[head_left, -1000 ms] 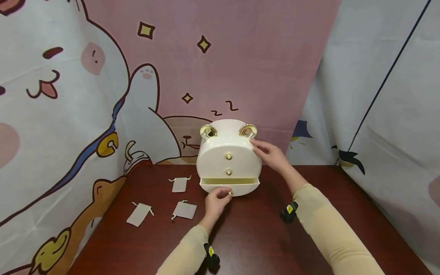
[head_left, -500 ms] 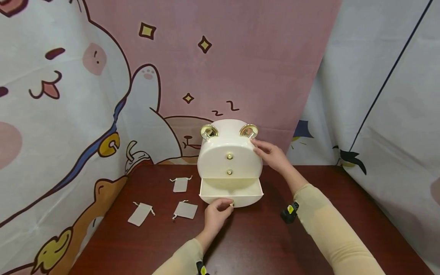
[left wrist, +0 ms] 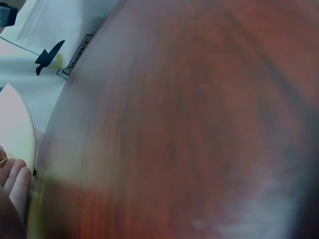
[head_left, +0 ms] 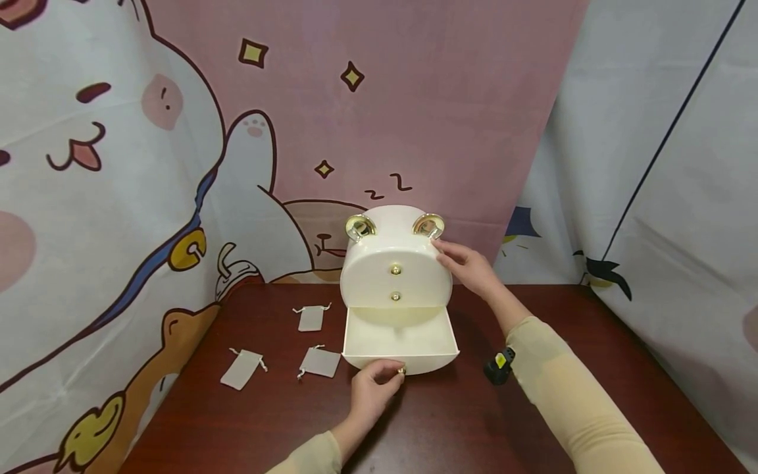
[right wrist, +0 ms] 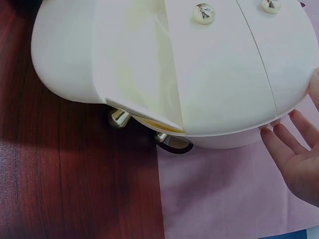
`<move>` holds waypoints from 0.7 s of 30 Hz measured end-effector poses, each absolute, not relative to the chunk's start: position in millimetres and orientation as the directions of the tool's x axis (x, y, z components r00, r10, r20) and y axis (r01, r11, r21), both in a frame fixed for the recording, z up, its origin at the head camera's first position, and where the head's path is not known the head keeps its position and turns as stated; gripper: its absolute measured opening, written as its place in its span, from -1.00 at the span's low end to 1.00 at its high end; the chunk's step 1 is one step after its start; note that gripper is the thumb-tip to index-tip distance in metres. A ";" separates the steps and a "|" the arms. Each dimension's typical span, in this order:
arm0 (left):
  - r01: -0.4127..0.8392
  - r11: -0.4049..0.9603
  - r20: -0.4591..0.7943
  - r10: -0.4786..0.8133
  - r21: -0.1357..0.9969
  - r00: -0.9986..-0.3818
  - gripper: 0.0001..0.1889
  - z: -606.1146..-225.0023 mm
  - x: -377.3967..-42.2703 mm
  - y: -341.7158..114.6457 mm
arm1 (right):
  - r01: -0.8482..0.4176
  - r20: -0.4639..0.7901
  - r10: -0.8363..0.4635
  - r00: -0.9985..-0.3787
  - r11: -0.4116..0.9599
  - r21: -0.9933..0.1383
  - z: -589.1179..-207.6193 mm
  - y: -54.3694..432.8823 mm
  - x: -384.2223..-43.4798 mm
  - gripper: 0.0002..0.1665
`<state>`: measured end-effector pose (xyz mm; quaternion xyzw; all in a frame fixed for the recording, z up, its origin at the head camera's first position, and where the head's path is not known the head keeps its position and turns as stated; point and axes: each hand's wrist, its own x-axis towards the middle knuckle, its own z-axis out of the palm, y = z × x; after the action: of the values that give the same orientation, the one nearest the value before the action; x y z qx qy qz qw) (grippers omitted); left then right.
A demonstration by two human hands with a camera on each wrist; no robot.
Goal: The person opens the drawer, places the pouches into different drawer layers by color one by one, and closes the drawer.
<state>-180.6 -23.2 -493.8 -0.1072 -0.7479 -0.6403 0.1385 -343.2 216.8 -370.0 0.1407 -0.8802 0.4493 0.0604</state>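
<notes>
A white rounded toy-like drawer box (head_left: pixel 373 280) with two gold ears (head_left: pixel 428 226) stands at the table's middle. Its bottom drawer (head_left: pixel 391 337) is pulled well out, and no contents show inside. My left hand (head_left: pixel 370 394) pinches the small gold knob (head_left: pixel 402 370) on that drawer's front. My right hand (head_left: pixel 470 268) touches the box's upper right side, fingertips just below the ear. In the right wrist view, the fingers of my right hand (right wrist: pixel 299 159) lie along the box's side, with the thumb at its front. The left wrist view catches only part of my left hand (left wrist: pixel 17 181).
Three small pale drawstring pouches lie left of the box: one at the back (head_left: pixel 310 318), one near the drawer (head_left: pixel 320 362) and one farther left (head_left: pixel 241 370). A printed cloth backdrop (head_left: pixel 438 118) rises behind the dark red wooden table (head_left: pixel 462 421).
My left hand has moved toward me with the knob, and the bottom drawer has slid from slightly open to far out. My right hand has stayed on the box.
</notes>
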 end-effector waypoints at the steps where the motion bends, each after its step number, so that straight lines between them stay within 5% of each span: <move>1: 0.334 0.152 0.341 -0.015 0.930 -0.940 -0.84 -494.1 -179.4 -23.6 | -0.302 0.233 -0.194 -0.953 0.556 -0.774 -370.0 216.8 -343.1 -0.38; 21: 0.334 0.133 0.333 0.027 0.933 -0.942 -0.83 -495.4 -167.9 -30.4 | -0.281 0.213 -0.186 -0.959 0.567 -0.774 -370.7 216.2 -343.4 -0.37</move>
<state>-167.9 -30.4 -495.4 -0.1215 -0.7434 -0.6469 0.1185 -343.4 216.2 -370.7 0.1321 -0.8836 0.4460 0.0537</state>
